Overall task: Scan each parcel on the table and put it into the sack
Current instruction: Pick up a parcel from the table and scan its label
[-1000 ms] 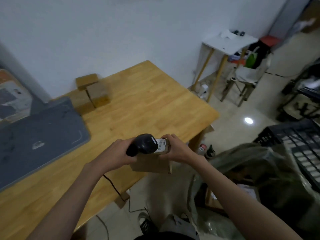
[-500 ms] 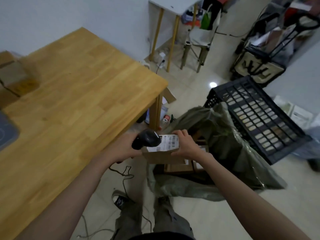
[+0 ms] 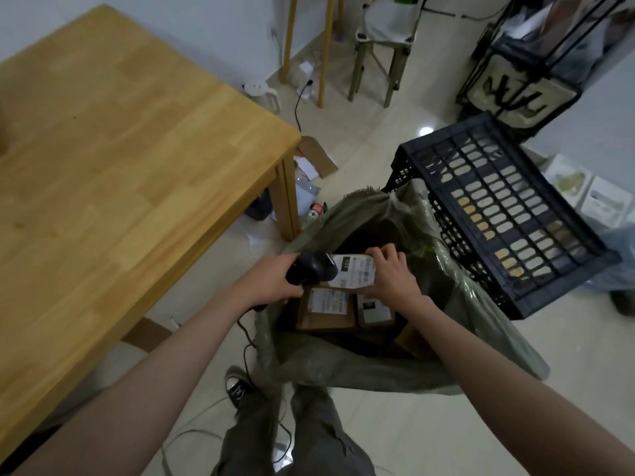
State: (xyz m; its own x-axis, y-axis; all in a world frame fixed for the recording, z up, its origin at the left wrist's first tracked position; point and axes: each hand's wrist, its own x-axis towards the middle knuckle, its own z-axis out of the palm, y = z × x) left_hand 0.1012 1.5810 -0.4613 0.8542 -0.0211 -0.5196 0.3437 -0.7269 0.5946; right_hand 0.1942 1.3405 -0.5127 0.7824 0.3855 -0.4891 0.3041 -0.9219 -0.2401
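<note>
Right hand (image 3: 390,276) grips the labelled parcel (image 3: 354,273) straight above the sack (image 3: 347,369) mouth — left hand (image 3: 271,283) clutching the scanner (image 3: 311,269) alongside — so the drop looks simply downward.

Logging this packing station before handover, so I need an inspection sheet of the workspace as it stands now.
Surface: light wooden table, visible part bare.
Job's things: brown cardboard parcel with white label held over the open grey-green woven sack; two labelled brown parcels already inside.
Clutter: cardboard scraps and bottles on the floor by the table leg.
Grippers: left hand grips the black handheld scanner; right hand holds the parcel.
Cables: black scanner cable hanging to the floor; another near the wall.
Surroundings: black plastic crate beside the sack, folding stool, tiled floor.
</note>
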